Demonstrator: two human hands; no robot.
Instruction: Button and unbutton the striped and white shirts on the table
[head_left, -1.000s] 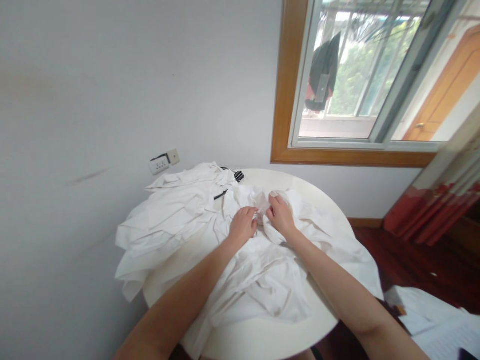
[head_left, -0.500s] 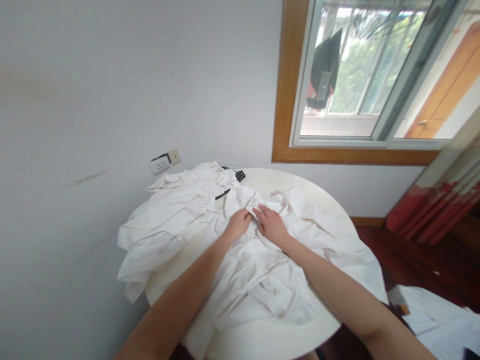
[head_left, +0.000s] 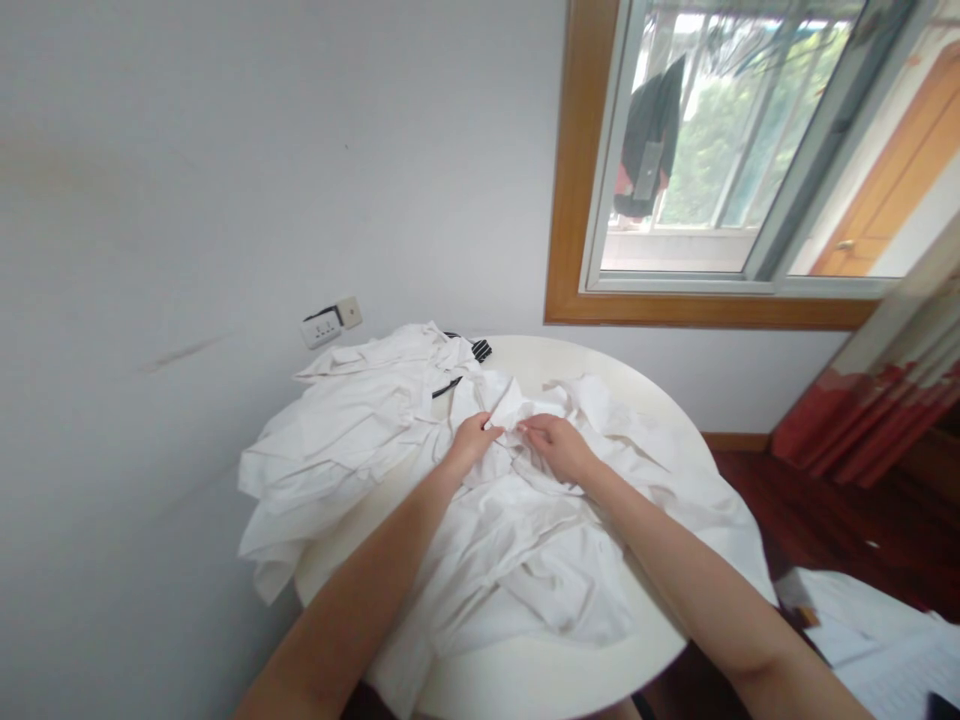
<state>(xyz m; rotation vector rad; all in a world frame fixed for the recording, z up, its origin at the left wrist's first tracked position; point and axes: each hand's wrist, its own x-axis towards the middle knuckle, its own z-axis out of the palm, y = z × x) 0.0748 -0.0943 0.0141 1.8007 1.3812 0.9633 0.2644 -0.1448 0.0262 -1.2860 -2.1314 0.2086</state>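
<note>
A crumpled white shirt [head_left: 525, 540] lies spread over the round white table in front of me, its sleeves and folds bunched. My left hand [head_left: 471, 440] pinches the fabric near the upper middle, thumb pointing right. Close beside it, my right hand [head_left: 559, 447] has thumb and fingertips together on the same part of the shirt. A small gap separates the two hands. Any small detail between the fingertips is too fine to make out. More white garments [head_left: 352, 420] are heaped to the left, partly hanging over the table's edge.
The round table [head_left: 540, 680] stands against a wall with a socket [head_left: 322, 328]. A black-and-white striped piece [head_left: 481, 350] and a dark strip [head_left: 447, 388] lie by the heap. A wood-framed window [head_left: 566, 200], a curtain [head_left: 862, 420] and papers [head_left: 885, 640] are at the right.
My right hand's fingers, stretched flatter on the cloth before, have drawn into a pinch. My left thumb has come out from the fold and the left hand has shifted slightly.
</note>
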